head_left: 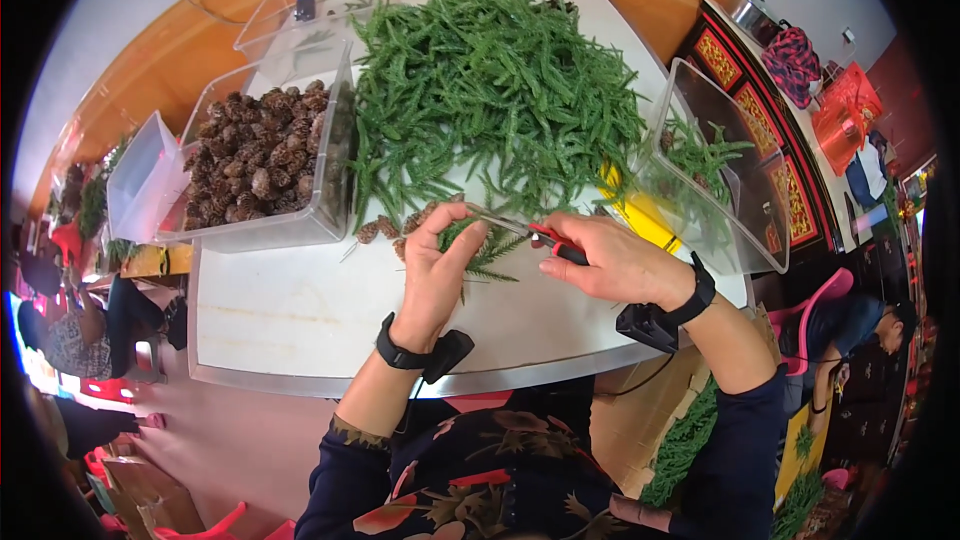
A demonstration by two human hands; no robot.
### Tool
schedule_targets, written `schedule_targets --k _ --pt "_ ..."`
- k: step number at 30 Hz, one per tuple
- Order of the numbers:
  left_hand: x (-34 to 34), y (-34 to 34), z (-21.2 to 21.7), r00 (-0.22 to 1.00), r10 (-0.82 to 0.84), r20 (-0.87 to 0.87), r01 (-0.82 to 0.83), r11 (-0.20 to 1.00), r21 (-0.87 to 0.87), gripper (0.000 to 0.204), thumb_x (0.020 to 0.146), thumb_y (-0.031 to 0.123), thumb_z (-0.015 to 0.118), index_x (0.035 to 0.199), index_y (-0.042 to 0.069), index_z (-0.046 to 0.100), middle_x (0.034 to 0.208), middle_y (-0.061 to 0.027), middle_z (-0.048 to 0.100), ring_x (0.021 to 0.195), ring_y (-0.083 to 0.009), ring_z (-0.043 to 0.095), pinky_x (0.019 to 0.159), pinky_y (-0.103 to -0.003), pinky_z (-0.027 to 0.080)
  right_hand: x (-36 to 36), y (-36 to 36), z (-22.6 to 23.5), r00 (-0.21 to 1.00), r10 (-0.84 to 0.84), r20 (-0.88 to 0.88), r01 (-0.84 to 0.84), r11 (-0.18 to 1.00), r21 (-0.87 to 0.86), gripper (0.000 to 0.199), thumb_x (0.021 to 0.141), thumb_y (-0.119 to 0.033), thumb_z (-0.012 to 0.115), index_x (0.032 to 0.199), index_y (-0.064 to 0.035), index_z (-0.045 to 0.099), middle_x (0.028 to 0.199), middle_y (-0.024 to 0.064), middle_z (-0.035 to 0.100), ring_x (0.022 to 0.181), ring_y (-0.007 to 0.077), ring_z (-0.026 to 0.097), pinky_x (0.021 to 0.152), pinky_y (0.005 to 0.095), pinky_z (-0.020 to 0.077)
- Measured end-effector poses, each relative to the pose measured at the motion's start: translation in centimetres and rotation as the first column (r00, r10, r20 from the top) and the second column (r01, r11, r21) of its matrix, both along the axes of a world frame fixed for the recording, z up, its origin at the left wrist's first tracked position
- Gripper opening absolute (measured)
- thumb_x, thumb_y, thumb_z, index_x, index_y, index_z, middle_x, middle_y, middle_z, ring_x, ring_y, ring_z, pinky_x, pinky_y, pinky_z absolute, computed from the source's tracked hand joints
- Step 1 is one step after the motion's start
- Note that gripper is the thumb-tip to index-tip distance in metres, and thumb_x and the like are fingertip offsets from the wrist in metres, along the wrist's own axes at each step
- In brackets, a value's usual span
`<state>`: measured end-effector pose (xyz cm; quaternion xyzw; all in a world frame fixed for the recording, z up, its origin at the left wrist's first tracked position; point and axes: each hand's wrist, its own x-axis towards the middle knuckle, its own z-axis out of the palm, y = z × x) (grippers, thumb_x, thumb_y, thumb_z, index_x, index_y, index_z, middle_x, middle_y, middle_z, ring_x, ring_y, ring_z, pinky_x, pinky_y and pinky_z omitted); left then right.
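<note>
Left hand (432, 262), black band at the wrist, fingers curled shut around a small green conifer sprig (487, 252) held just above the white tabletop (290, 310). Right hand (618, 262) closed on red-handled metal snips (528, 231); blade tips meet the sprig near the left fingertips. A few brown pine cones (385, 228) lie loose just beyond the left hand. Farther back: large heap of green conifer cuttings (490, 80). Left of it, clear plastic bin (290, 228) filled with pine cones. Right, tilted clear bin (745, 240) holding some sprigs.
</note>
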<state>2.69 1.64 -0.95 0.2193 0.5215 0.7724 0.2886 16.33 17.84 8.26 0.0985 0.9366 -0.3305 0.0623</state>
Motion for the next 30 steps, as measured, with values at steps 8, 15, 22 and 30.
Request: schedule_targets --k 8,15,22,30 --pt "-0.3 -0.5 0.3 0.973 0.069 -0.222 -0.110 0.978 -0.177 0.012 0.088 0.007 0.065 0.098 0.002 0.065 0.083 0.0040 0.059 0.075 -0.0039 0.050 0.067 -0.020 0.040 0.3 -1.4 0.0 0.991 -0.015 -0.131 0.016 1.000 0.003 0.039 0.090 -0.026 0.064 0.116 0.0007 0.056 0.093 0.0159 0.062 0.082 0.0317 0.061 0.075 0.0390 0.0484" --pt "-0.2 -0.1 0.2 0.971 0.085 -0.222 -0.111 0.988 -0.108 0.010 0.089 0.006 0.063 0.098 0.002 0.064 0.080 0.0049 0.057 0.072 -0.0018 0.048 0.064 -0.018 0.037 -0.3 -1.3 -1.3 0.997 -0.076 0.033 0.077 0.997 -0.028 0.040 0.091 -0.033 0.060 0.114 -0.0013 0.055 0.096 0.0172 0.063 0.088 0.0346 0.062 0.078 0.0415 0.0485" --pt "-0.2 -0.6 1.0 0.994 0.008 -0.110 -0.016 0.997 -0.077 0.010 0.089 0.007 0.063 0.097 0.002 0.063 0.080 0.0046 0.058 0.072 -0.0019 0.049 0.065 -0.018 0.037 -0.8 0.0 -0.9 0.986 -0.003 0.165 0.040 0.974 -0.221 0.044 0.094 -0.039 0.057 0.120 -0.0040 0.055 0.101 0.0133 0.064 0.093 0.0258 0.062 0.085 0.0353 0.0476" --pt "-0.4 -0.8 1.1 0.998 -0.064 -0.002 0.063 0.995 -0.072 0.009 0.088 0.007 0.064 0.096 0.003 0.063 0.079 0.0057 0.057 0.071 -0.0018 0.049 0.064 -0.018 0.037 -1.3 0.7 -0.4 0.967 0.099 0.235 -0.045 0.974 -0.223 0.044 0.095 -0.041 0.057 0.123 -0.0066 0.054 0.101 0.0081 0.065 0.092 0.0212 0.061 0.087 0.0336 0.0469"
